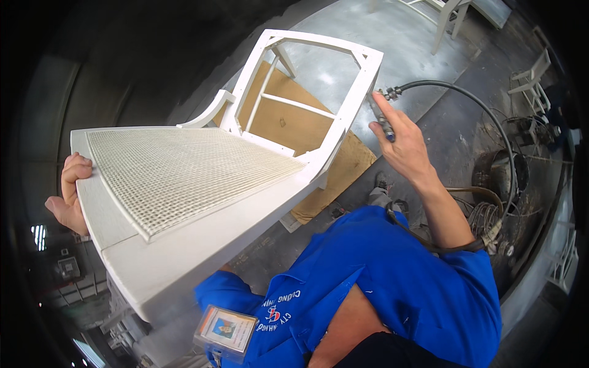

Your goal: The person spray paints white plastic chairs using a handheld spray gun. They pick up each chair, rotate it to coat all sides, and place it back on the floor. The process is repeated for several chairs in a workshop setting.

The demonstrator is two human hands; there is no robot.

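Above a brown board point(288, 122), left hand point(70, 193) clamps the tilted white chair point(184, 178) by its seat edge, steadying it. Right hand point(402, 144) is wrapped tight round a hosed spray tool point(381, 116) beside the back frame.

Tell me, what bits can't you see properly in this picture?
- Head view: the left hand has its palm hidden behind the white chair.
- The spray tool in the right hand has its tip hidden by the chair frame.
- The chair's legs: hidden under its woven seat.
- The hose: its far end is lost in floor clutter.
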